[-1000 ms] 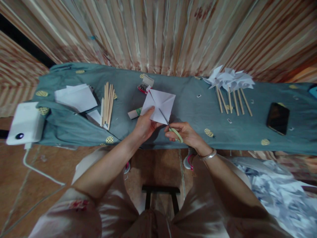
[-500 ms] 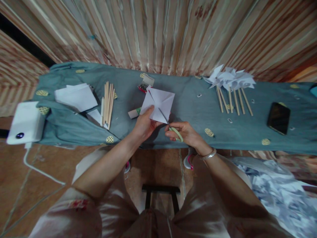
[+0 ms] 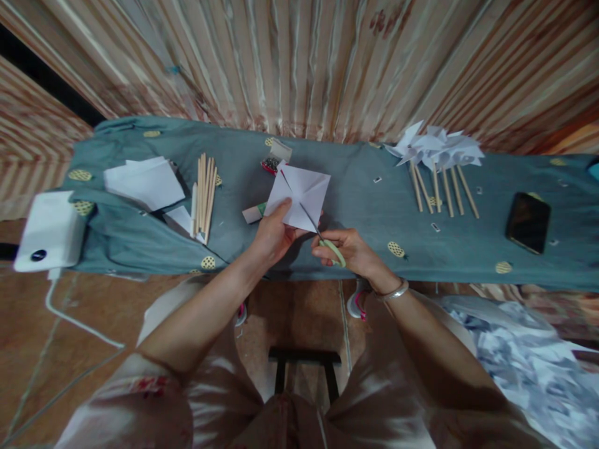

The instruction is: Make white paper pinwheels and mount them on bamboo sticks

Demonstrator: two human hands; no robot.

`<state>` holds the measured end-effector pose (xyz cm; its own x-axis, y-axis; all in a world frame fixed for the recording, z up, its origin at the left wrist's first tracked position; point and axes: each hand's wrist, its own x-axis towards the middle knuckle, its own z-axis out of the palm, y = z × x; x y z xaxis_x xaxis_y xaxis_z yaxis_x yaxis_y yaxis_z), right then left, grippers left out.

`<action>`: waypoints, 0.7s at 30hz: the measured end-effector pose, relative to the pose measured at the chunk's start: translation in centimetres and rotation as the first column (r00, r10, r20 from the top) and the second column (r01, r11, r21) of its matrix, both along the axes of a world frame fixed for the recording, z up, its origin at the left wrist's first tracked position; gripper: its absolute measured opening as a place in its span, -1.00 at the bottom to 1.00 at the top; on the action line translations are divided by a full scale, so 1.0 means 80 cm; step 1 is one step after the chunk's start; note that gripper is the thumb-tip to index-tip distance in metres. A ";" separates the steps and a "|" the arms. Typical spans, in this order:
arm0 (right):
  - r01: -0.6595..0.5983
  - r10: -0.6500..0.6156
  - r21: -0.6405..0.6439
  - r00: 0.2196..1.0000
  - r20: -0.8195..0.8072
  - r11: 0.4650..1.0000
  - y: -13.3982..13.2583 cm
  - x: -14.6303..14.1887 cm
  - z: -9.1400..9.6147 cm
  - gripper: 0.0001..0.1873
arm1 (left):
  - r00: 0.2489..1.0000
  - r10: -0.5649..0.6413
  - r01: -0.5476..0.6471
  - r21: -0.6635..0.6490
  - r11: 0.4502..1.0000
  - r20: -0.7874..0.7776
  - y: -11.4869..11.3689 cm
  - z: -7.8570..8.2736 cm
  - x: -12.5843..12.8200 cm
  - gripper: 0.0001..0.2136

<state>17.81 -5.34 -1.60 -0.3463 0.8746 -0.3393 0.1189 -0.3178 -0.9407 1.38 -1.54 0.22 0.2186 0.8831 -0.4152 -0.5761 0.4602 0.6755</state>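
My left hand [image 3: 275, 236] pinches a white square of paper [image 3: 299, 187] by its near left side, thumb on top. Slits run inward from corners of the sheet toward its middle. My right hand [image 3: 344, 248] grips green-handled scissors [image 3: 333, 252], whose blades lie along the paper's near right corner, pointing to the centre. Just behind the paper stands an opened small box of pins [image 3: 271, 164]. A glue-stick-like tube [image 3: 254, 213] with a green band lies beside my left hand, partly covered by the paper.
On the green cloth-covered table [image 3: 355, 206] lie paper sheets [image 3: 145, 184] and wooden sticks [image 3: 206, 193] at left. Several paper pinwheels [image 3: 437, 149] and a phone [image 3: 528, 222] are at right. A white device [image 3: 49, 231] with a cable sits at the left end; a bag of paper [image 3: 519, 362] is below right.
Almost nothing differs. Both hands, the paper and the scissors keep the same position; the view has shifted very slightly.
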 end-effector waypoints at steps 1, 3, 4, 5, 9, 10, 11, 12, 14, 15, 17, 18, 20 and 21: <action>0.003 -0.003 0.004 1.000 0.003 1.000 0.000 0.000 0.000 -0.50 | 1.000 0.000 0.000 0.002 1.000 0.001 0.000 0.000 0.000 -0.65; 0.003 -0.003 0.002 1.000 0.005 1.000 0.000 0.000 0.001 -0.49 | 1.000 0.003 -0.003 0.008 1.000 0.002 0.000 -0.001 0.000 -0.65; 0.005 -0.005 -0.001 1.000 0.002 1.000 0.000 0.000 0.001 -0.49 | 1.000 0.005 -0.005 0.009 1.000 0.000 0.000 -0.001 0.000 -0.65; 0.004 -0.004 -0.004 1.000 -0.003 1.000 0.000 -0.001 0.002 -0.49 | 1.000 0.005 -0.005 0.011 1.000 -0.002 -0.001 -0.002 0.000 -0.65; 0.006 -0.006 -0.012 1.000 -0.015 1.000 0.000 -0.002 0.004 -0.50 | 1.000 -0.012 0.012 0.015 1.000 0.008 -0.001 -0.003 -0.001 -0.65; 0.005 -0.005 -0.014 1.000 -0.018 1.000 0.000 -0.002 0.004 -0.50 | 1.000 -0.017 0.017 0.017 1.000 0.013 -0.001 -0.003 -0.001 -0.65; 0.003 -0.003 -0.014 1.000 -0.019 1.000 0.000 -0.002 0.004 -0.49 | 1.000 -0.020 0.020 0.017 1.000 0.017 -0.001 -0.003 -0.001 -0.64; 0.002 -0.002 -0.012 1.000 -0.020 1.000 0.000 -0.002 0.003 -0.49 | 1.000 -0.021 0.021 0.016 1.000 0.018 -0.001 -0.003 -0.002 -0.64; 0.000 0.000 -0.008 1.000 -0.020 1.000 0.001 -0.003 0.002 -0.48 | 1.000 -0.015 0.015 0.012 1.000 0.013 -0.001 -0.002 -0.002 -0.64; 0.002 -0.002 -0.005 1.000 -0.020 1.000 0.001 -0.003 0.002 -0.48 | 1.000 -0.012 0.011 0.010 1.000 0.011 -0.001 -0.001 -0.001 -0.64; 0.002 -0.002 0.002 1.000 -0.017 1.000 0.001 -0.003 0.002 -0.47 | 1.000 -0.005 0.005 0.009 1.000 0.010 -0.001 0.000 0.000 -0.64; -0.004 0.004 0.005 1.000 -0.013 1.000 0.000 -0.003 0.003 -0.48 | 1.000 -0.004 0.003 0.009 1.000 0.010 -0.002 0.000 0.000 -0.63; -0.018 0.018 0.015 1.000 0.000 1.000 -0.001 -0.003 0.004 -0.49 | 1.000 0.001 -0.001 0.008 1.000 0.009 -0.001 -0.001 0.000 -0.64; -0.025 0.025 0.022 1.000 0.008 0.999 -0.002 -0.002 0.004 -0.50 | 1.000 0.005 -0.005 0.008 1.000 0.009 0.000 -0.001 -0.001 -0.64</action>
<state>17.65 -5.50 -1.28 -0.3652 0.8732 -0.3228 0.1338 -0.2939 -0.9464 1.28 -1.57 0.13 0.2182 0.8872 -0.4066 -0.5841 0.4525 0.6739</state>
